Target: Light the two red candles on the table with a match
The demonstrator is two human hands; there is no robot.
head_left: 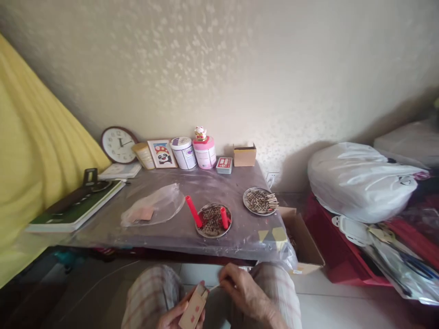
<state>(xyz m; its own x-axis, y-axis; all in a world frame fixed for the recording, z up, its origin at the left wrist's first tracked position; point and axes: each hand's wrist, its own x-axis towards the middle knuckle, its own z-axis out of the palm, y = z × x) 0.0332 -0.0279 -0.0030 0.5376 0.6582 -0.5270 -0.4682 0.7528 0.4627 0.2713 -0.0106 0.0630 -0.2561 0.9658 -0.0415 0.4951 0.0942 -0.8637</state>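
Pale, patterned wall (260, 73) rises behind a plastic-covered counter (226, 183). Below its near edge, between the knees, the left hand (170, 316) is closed around a matchbox (192, 311), whose long axis slants from near left to far right, its open end facing far right with sticks showing inside. Red marks on its face are too small to read. Just right of it, the right hand (244, 289) pinches a thin stick, probably a match (214, 287), lying nearly level and pointing left toward that open end.

Numerals ring the clock (118, 144) at far left; the print on the white can (184, 154), pink can (205, 154) and small tin (224, 165) cannot be made out. On the counter, the near dish (214, 235) holds dark bits and two red candles (194, 211), the left one leaning left. Farther right, another dish (245, 204) is heaped with matchsticks (260, 201).
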